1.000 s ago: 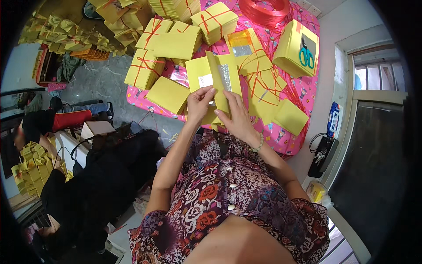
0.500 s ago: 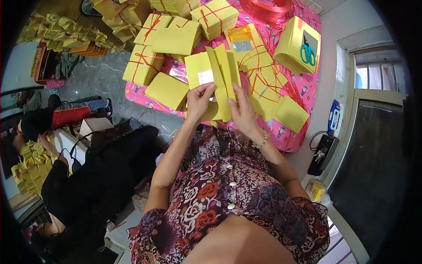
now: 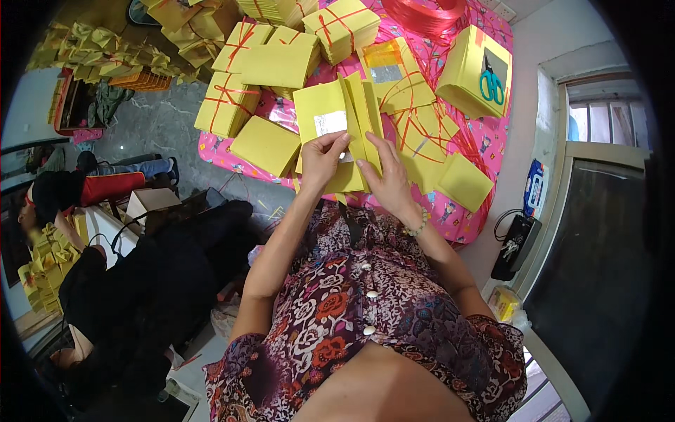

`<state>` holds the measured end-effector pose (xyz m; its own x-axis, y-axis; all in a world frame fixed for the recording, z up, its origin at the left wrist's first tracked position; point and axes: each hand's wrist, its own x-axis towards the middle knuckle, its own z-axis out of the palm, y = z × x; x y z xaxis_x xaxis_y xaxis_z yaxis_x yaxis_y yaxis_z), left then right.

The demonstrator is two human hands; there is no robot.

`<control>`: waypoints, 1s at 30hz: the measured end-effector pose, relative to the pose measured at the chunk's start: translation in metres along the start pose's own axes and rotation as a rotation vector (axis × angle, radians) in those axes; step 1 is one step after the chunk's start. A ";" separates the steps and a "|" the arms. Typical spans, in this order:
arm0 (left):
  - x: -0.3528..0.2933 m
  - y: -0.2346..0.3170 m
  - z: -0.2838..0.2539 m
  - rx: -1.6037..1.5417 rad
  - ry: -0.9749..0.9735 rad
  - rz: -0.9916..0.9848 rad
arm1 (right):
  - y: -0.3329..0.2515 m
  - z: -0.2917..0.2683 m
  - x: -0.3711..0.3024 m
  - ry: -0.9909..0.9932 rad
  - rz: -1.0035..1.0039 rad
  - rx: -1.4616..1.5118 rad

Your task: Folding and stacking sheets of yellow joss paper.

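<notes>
An opened bundle of what look like yellow paper envelopes (image 3: 314, 102) is held upright over the near edge of the table, its leaves fanned apart in the middle. On the left leaf shows a white slip (image 3: 329, 122). My left hand (image 3: 320, 162) pinches the lower part beside this slip, thumb against the fingers. Along the right side, my right hand (image 3: 388, 181) grips the folded leaves, thumb in front and fingers at the outer edge. A single flat yellow packet (image 3: 266, 145) lies left of my hands, another yellow packet (image 3: 465, 181) to the right.
Yellow bundles tied with red string (image 3: 228, 104) stand at the back left of the pink table cover (image 3: 485, 151). Teal-handled scissors (image 3: 491, 86) rest on a yellow stack at the right. A red string coil (image 3: 425, 14) lies behind. Other people sit at the left, near yellow paper piles.
The held leaves have opened a little wider, so more of the white slip shows. My right hand has shifted slightly left and down along the leaves. The people at the left moved slightly.
</notes>
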<state>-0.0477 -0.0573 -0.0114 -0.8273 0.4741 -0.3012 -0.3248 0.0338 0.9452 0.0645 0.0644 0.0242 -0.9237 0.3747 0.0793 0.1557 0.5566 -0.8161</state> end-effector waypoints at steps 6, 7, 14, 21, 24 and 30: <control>0.003 -0.004 0.003 -0.015 0.015 -0.003 | 0.004 0.001 0.001 0.007 0.006 0.034; 0.003 -0.004 0.004 -0.015 0.015 -0.003 | 0.004 0.001 0.001 0.007 0.006 0.034; 0.003 -0.006 0.004 -0.004 0.022 0.013 | 0.001 -0.001 0.002 -0.008 0.045 0.051; 0.002 -0.004 0.006 0.003 0.031 0.015 | 0.002 0.000 0.001 -0.010 0.073 0.101; 0.002 -0.005 0.007 0.019 0.041 0.013 | 0.001 -0.001 0.001 -0.012 0.065 0.067; 0.001 -0.002 0.007 0.025 0.043 0.015 | 0.001 -0.001 0.001 -0.012 0.075 0.085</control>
<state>-0.0446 -0.0504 -0.0131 -0.8511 0.4362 -0.2920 -0.3014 0.0494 0.9522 0.0645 0.0666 0.0240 -0.9148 0.4039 0.0094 0.1951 0.4619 -0.8652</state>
